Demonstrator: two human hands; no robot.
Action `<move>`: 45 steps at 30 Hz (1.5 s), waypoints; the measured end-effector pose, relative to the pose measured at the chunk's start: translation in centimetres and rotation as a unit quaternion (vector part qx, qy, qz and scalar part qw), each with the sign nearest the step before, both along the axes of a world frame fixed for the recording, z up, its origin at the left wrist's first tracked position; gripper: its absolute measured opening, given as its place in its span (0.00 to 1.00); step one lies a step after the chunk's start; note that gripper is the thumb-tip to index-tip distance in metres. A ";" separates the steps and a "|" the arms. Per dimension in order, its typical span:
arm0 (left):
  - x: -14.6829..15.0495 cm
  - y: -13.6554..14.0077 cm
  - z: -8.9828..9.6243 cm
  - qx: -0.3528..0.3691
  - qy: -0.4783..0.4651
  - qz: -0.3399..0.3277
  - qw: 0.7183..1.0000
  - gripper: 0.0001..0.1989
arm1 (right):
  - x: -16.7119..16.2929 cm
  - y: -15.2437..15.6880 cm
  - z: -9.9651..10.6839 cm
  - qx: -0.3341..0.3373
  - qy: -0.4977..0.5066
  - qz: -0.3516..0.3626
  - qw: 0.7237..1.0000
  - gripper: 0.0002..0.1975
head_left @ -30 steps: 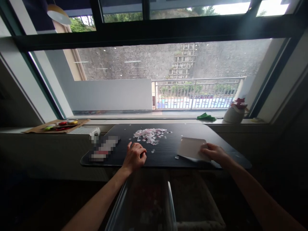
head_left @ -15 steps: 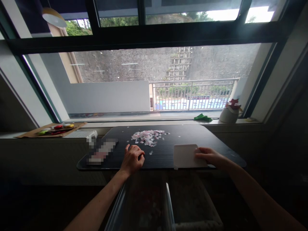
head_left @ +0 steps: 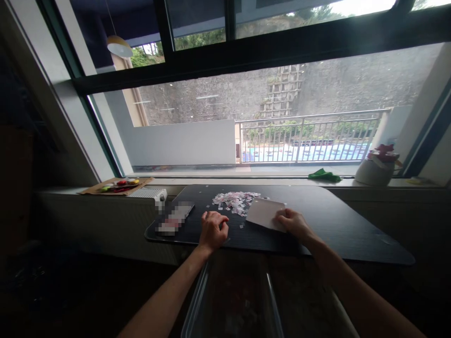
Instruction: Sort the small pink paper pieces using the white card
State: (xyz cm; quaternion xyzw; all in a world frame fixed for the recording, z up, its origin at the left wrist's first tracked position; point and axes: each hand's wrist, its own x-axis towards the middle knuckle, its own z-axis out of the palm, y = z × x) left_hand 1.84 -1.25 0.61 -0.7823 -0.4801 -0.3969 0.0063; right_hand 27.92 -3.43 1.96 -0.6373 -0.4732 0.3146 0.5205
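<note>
My right hand (head_left: 294, 224) grips the right edge of a white rectangular piece with rounded corners (head_left: 265, 214), like a shallow lid or thin board. It is tilted, its left end near the right side of a pile of small white and pinkish paper pieces (head_left: 235, 203). My left hand (head_left: 214, 230) is at the table's near edge, in front of the pile, fingers curled in; nothing shows in them. A few loose bits lie between the left hand and the white piece. Everything sits on a dark table (head_left: 324, 220).
Below the table edge stands a clear plastic bin (head_left: 271, 286) with some paper bits inside. A blurred-out flat object (head_left: 175, 218) lies at the table's left. Green cloth (head_left: 323, 175) and a pale jug-like vessel (head_left: 376, 168) are on the sill; a radiator (head_left: 112, 216) stands left.
My right hand has brought the white piece leftward and up to the pile, and it is tilted now. My left hand stays curled at the near edge. The view has turned left and tilted.
</note>
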 end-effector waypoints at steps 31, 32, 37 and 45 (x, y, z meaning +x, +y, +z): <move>0.2 0.3 -0.2 -0.021 -0.024 0.014 0.999 0.09 | -1.0 -3.2 0.4 -0.078 0.097 0.147 0.981 0.11; 0.2 0.3 -0.2 -0.022 -0.024 0.014 0.999 0.09 | -1.0 -3.2 0.4 -0.069 0.094 0.137 0.984 0.11; 0.2 0.3 -0.3 -0.024 -0.024 0.012 0.999 0.09 | -1.4 -2.7 0.0 -0.050 0.081 0.135 0.986 0.10; 0.2 0.4 -0.2 -0.034 -0.021 0.014 0.999 0.09 | -1.8 -3.0 0.0 -0.072 0.099 0.177 0.977 0.15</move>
